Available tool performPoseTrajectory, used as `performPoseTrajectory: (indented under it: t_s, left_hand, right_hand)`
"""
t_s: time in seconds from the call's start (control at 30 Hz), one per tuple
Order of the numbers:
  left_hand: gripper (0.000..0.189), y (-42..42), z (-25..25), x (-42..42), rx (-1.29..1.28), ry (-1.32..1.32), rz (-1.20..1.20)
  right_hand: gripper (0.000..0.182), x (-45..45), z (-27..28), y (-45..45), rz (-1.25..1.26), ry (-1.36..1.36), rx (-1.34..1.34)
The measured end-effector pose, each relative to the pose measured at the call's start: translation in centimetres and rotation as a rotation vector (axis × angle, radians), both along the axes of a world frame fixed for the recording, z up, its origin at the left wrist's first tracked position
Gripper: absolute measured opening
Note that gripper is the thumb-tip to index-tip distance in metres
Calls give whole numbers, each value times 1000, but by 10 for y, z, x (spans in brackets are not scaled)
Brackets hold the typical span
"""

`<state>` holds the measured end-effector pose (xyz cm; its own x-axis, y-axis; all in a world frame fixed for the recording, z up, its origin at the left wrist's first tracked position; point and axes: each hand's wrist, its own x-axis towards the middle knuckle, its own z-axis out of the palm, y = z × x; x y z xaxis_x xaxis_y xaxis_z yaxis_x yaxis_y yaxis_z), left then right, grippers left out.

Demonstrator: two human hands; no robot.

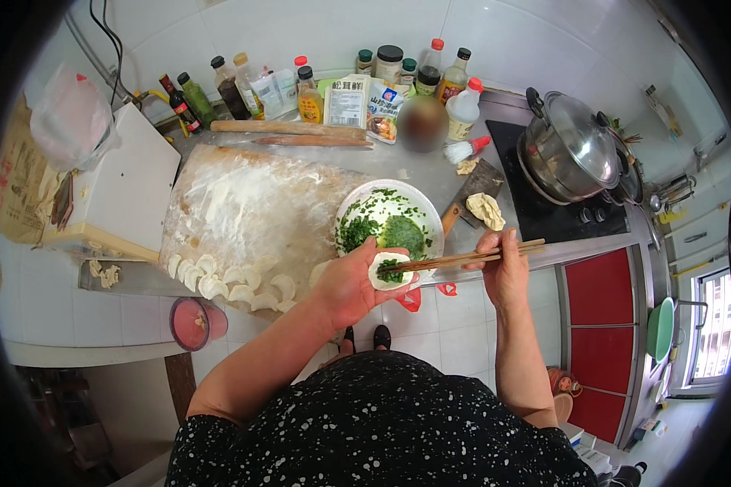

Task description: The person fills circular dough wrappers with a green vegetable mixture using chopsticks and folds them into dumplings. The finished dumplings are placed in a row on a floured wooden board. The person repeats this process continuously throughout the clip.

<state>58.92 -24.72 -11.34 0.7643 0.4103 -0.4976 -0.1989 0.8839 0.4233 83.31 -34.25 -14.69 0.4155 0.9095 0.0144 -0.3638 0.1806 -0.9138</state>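
Note:
A round dough wrapper [378, 283] lies across the palm and fingers of my left hand [354, 286]. Chopped green filling [391, 272] sits in the middle of it. My right hand [504, 262] grips a pair of wooden chopsticks [444, 262], and their tips touch the filling. Just beyond my left hand stands a white bowl [427, 210] with chopped greens [402, 234] and some liquid in it. Several folded dumplings [242, 293] lie along the near edge of a floured wooden board [250, 189].
A cleaver [481, 182] lies right of the bowl with a dough lump [486, 210] against it. Rolling pins [286, 129] rest behind the board, before bottles and packets. A lidded steamer pot [569, 149] stands on the black cooktop [542, 219]. A pink bin [198, 322] is below, left.

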Motion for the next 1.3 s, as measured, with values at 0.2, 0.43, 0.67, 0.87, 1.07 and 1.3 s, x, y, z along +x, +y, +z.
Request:
performPoseTrajectory:
  t_s: [0.2, 0.43, 0.67, 0.87, 1.07, 1.3]
  left_hand:
    - [60, -2, -1, 2, 19, 18, -14]
    - [59, -1, -4, 0, 31, -36, -6]
    - [58, 1, -4, -1, 17, -54, 0]
    - [57, -1, -2, -2, 40, -21, 39]
    - [56, 0, -3, -1, 49, -42, 21]
    - [57, 17, -1, -21, 113, 7, 179]
  right_hand:
    - [51, -5, 1, 3, -74, -18, -62]
    - [48, -1, -1, 1, -48, 100, -17]
    - [49, -3, -4, 2, -124, 63, -113]
    - [49, -2, -4, -3, -12, 131, 30]
    - [52, -8, 7, -2, -35, -29, 10]
    - [60, 6, 43, -2, -135, -241, 223]
